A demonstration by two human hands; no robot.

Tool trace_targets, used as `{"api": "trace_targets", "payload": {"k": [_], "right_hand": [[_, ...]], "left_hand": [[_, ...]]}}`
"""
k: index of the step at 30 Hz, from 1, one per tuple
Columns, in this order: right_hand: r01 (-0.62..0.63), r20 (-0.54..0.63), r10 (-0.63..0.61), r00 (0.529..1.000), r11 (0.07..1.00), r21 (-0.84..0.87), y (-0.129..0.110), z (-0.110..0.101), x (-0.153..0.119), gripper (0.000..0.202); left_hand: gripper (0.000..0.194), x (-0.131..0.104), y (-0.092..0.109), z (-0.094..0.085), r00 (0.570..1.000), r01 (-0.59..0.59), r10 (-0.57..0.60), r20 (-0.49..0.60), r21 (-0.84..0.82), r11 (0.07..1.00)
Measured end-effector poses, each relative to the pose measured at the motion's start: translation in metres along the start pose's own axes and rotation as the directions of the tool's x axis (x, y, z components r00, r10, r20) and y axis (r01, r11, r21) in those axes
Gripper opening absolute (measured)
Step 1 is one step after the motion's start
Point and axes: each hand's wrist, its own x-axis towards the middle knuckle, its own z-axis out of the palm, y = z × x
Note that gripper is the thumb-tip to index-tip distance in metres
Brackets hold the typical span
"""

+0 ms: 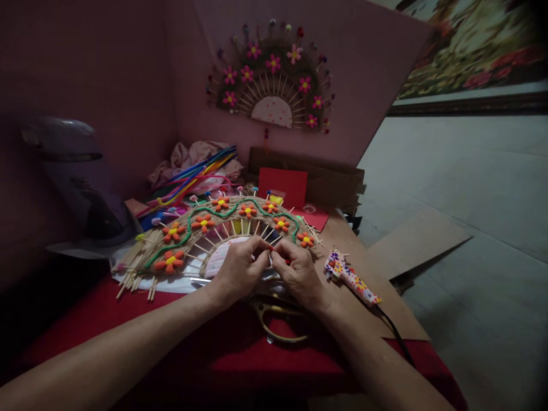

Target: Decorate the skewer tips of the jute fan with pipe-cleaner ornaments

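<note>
My left hand (243,267) and my right hand (297,268) meet with fingertips pinched together around a tiny red piece (271,248), too small to name. Both are closed, just in front of a half-round fan (231,214) made of sticks and twine. Orange flowers with yellow centres and a wavy green strip decorate the fan, and small coloured balls tip some of its sticks. Beneath my wrists lies a pair of scissors (278,334), its handle loops showing and its blades partly covered by my left hand.
A flower-covered glue gun (351,279) with a black cord lies on brown cardboard (385,311) at the right. Pipe cleaners (192,177), red card (285,185) and a wrapped purple object (85,177) stand behind. A second fan (274,85) with pink flowers hangs on the backboard. Red cloth (192,342) covers the table.
</note>
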Motion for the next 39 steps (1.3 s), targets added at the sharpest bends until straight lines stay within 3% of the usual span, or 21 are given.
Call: {"api": "trace_targets", "payload": {"k": [6, 10, 15, 19, 23, 28, 33, 39], "right_hand": [[0.137, 0.121, -0.108, 0.987, 0.953, -0.271, -0.003, -0.017, 0.002, 0.015], [0.164, 0.176, -0.122, 0.977, 0.955, -0.249, -0.004, -0.022, 0.002, 0.013], [0.178, 0.196, -0.139, 0.971, 0.964, -0.197, -0.002, -0.024, 0.002, 0.014], [0.175, 0.175, -0.153, 0.973, 0.977, -0.118, 0.0, -0.023, 0.003, 0.015], [0.171, 0.046, -0.166, 0.985, 0.977, -0.126, -0.002, -0.021, 0.003, 0.015], [0.181, 0.047, -0.176, 0.983, 0.973, -0.142, -0.001, -0.019, 0.003, 0.015], [0.155, 0.035, -0.152, 0.988, 0.982, -0.109, 0.0, -0.021, 0.003, 0.014], [0.127, 0.044, -0.125, 0.991, 0.99, -0.057, 0.0, -0.021, 0.003, 0.013]], "left_hand": [[0.015, 0.008, 0.006, -0.01, 0.969, 0.19, -0.165, 0.186, -0.125, 0.974], [0.014, 0.011, 0.004, -0.014, 0.959, 0.252, -0.216, 0.184, -0.199, 0.947], [0.017, 0.013, -0.008, -0.015, 0.941, 0.261, -0.18, 0.288, -0.274, 0.926], [0.022, 0.015, -0.007, -0.016, 0.903, 0.39, -0.23, 0.362, -0.472, 0.79], [0.027, 0.017, -0.001, -0.016, 0.898, 0.435, -0.283, 0.336, -0.588, 0.682], [0.03, 0.017, -0.001, -0.016, 0.895, 0.444, -0.3, 0.331, -0.58, 0.683], [0.028, 0.017, -0.002, -0.017, 0.868, 0.477, -0.284, 0.406, -0.527, 0.704], [0.026, 0.017, -0.005, -0.017, 0.872, 0.474, -0.299, 0.387, -0.523, 0.708]]}}
